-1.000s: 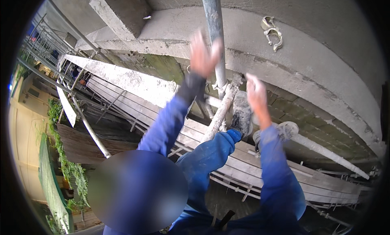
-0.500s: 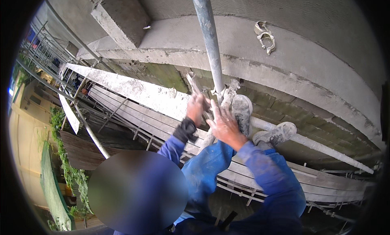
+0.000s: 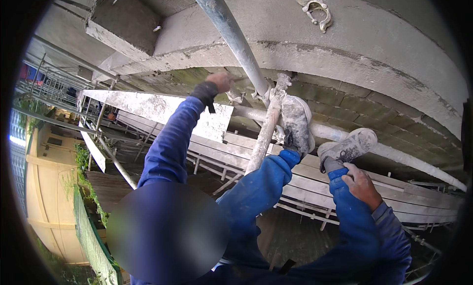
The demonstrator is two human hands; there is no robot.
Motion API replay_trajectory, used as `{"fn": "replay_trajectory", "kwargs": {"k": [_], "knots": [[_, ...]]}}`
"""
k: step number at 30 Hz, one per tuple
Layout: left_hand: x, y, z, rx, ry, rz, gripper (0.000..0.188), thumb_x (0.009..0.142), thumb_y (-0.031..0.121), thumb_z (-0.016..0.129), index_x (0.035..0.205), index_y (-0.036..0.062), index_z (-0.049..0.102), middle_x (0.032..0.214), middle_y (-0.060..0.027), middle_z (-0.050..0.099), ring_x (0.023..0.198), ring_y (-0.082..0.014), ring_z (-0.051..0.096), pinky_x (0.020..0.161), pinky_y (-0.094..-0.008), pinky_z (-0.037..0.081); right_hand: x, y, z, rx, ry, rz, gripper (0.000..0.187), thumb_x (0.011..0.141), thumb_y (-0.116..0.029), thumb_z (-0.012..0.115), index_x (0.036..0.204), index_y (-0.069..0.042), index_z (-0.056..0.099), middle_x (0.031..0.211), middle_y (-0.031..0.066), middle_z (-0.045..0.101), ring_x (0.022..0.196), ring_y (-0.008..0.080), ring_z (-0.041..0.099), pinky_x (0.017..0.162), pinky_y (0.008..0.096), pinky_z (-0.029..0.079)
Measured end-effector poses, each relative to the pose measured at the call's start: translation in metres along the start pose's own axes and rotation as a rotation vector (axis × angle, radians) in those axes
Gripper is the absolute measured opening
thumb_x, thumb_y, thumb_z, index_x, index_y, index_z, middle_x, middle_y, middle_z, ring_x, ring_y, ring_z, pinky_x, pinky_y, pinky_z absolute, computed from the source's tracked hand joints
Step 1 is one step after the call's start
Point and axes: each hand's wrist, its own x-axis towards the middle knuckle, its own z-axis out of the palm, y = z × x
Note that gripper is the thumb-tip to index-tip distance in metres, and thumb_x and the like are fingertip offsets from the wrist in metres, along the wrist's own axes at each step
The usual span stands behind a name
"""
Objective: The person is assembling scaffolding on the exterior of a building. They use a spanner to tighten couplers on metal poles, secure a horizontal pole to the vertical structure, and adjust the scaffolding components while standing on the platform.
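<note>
My left hand (image 3: 220,81) reaches forward to the wall below the concrete ledge, left of the upright scaffold pole (image 3: 227,31). Its fingers are curled closed; a thin end sticks out beside them, too small to name. Just below that hand, a pale, plaster-spattered scaffold coupler (image 3: 236,95) sits by the horizontal pipe (image 3: 340,134). My right hand (image 3: 363,187) is down at my right shin, its fingers closed on the blue trouser leg (image 3: 340,184) just above the shoe (image 3: 347,148). My left shoe (image 3: 296,123) is braced next to the crusted pole joint (image 3: 276,95).
A loose double coupler (image 3: 315,10) lies on the curved concrete ledge (image 3: 325,58). A white-splashed board (image 3: 217,123) runs off to the left. Slatted planks (image 3: 394,212) lie lower down, with gaps beside them. A slanting crusted tube (image 3: 263,142) stands between my legs.
My hands were together in front of the upright pole. The left has moved forward and left to the wall; the right has come back to my right shin. The view has shifted.
</note>
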Motion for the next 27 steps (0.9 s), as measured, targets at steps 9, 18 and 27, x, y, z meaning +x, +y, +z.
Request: {"fn": "replay_trajectory", "kwargs": {"k": [9,18,27], "knots": [[-0.029,-0.004,0.005,0.291,-0.132,-0.120,0.024,0.086,0.011,0.048,0.101,0.0037,0.065,0.095,-0.0119,0.069,0.095,-0.0277,0.067,0.082,-0.0388,0.054,0.015,-0.003,0.008,0.031,-0.060,-0.007,0.044,0.086,-0.016,0.062,0.126,0.000,0.053,0.087,0.0185,0.064,0.082,0.0339,0.061,0.077,0.0405,0.047],[-0.032,-0.020,-0.045,-0.811,0.443,0.072,0.018,0.094,0.015,0.046,0.097,0.0070,0.062,0.081,-0.0116,0.065,0.068,-0.0239,0.060,0.066,-0.0377,0.052,0.010,0.002,0.007,-0.007,-0.052,0.041,0.045,0.086,-0.015,0.061,0.127,0.001,0.052,0.085,0.0180,0.063,0.081,0.0325,0.061,0.077,0.0390,0.047],[0.003,-0.025,-0.035,-0.625,0.338,0.075,0.023,0.092,0.023,0.053,0.103,0.0067,0.065,0.088,-0.0114,0.069,0.077,-0.0221,0.064,0.071,-0.0345,0.052,0.013,0.015,0.012,0.012,-0.013,0.022,0.047,0.085,-0.016,0.063,0.127,0.001,0.052,0.084,0.0185,0.063,0.079,0.0334,0.062,0.076,0.0396,0.048]]}}
